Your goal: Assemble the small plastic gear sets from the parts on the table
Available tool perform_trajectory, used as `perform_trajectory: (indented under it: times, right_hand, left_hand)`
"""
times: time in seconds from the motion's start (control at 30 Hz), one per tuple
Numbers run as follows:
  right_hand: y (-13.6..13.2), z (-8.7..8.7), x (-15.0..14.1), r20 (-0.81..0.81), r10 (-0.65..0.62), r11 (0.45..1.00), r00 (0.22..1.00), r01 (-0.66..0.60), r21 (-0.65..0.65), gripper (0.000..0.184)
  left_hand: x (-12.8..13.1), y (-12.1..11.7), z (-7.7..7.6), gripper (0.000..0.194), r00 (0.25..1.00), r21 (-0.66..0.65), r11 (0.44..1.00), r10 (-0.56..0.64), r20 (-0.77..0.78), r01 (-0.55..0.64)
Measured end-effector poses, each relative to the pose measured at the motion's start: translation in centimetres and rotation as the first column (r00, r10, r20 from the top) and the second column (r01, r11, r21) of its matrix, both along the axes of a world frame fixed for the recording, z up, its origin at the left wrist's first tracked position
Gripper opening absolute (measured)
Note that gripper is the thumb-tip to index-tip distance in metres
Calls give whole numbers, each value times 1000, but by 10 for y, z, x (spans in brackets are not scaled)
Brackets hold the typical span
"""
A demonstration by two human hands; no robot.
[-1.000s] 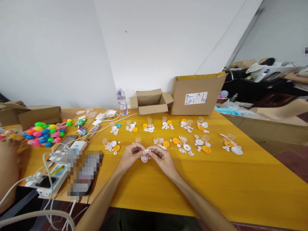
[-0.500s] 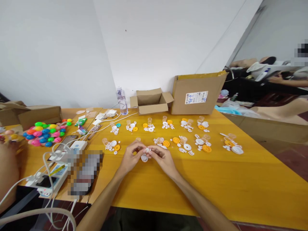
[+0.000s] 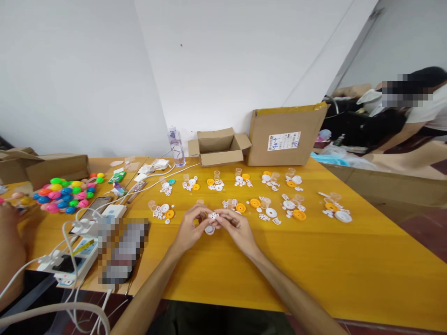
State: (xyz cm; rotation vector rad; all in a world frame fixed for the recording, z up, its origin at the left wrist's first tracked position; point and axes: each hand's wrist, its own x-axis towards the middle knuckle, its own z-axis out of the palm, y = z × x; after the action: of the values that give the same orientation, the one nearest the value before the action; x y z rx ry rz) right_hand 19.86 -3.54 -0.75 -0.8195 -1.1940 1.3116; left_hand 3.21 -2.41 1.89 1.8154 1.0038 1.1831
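Observation:
A small white plastic piece with holes (image 3: 213,216) is pinched between my two hands, just above the table. My left hand (image 3: 191,226) grips it from the left with thumb and fingers closed. From the right, my right hand (image 3: 234,228) closes its fingertips on the same piece. Right below the fingers sits a round white part (image 3: 209,230), partly covered. Behind my hands lie an orange wheel (image 3: 240,208) and white perforated pieces, partly hidden. To the left is a group with a white ring (image 3: 165,208) and another orange wheel (image 3: 169,214).
Similar groups with clear cups (image 3: 266,203) spread in two rows across the table (image 3: 314,260). Behind stand an open carton (image 3: 221,158), a large box (image 3: 284,139) and a bottle (image 3: 177,146). Colourful balls (image 3: 64,197), a power strip (image 3: 84,246) and another person's arm (image 3: 12,237) are left.
The perforated white piece shows more between my fingertips; my hands have barely moved. At the right, a person in the background has leaned further into view.

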Motion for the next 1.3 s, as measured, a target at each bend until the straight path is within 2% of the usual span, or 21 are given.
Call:
perform_trajectory:
  times: [0.17, 0.53, 1.03, 1.3]
  right_hand:
    - [0, 1, 0, 26, -9, 1000, 1000, 9, 27, 41]
    - [1, -1, 2, 75, -40, 998, 996, 37, 46, 35]
    - [2, -2, 3, 62, 0, 1000, 998, 0, 6, 37]
    - [2, 0, 3, 26, -6, 1000, 1000, 7, -20, 37]
  left_hand:
    - [0, -1, 3, 19, 1000, -31, 999, 10, -13, -10]
    - [0, -1, 4, 24, 998, 20, 1000, -15, -55, 16]
    - [0, -1, 3, 36, 999, -111, 994, 3, -44, -7]
    - [1, -2, 3, 34, 995, -196, 977, -65, 78, 79]
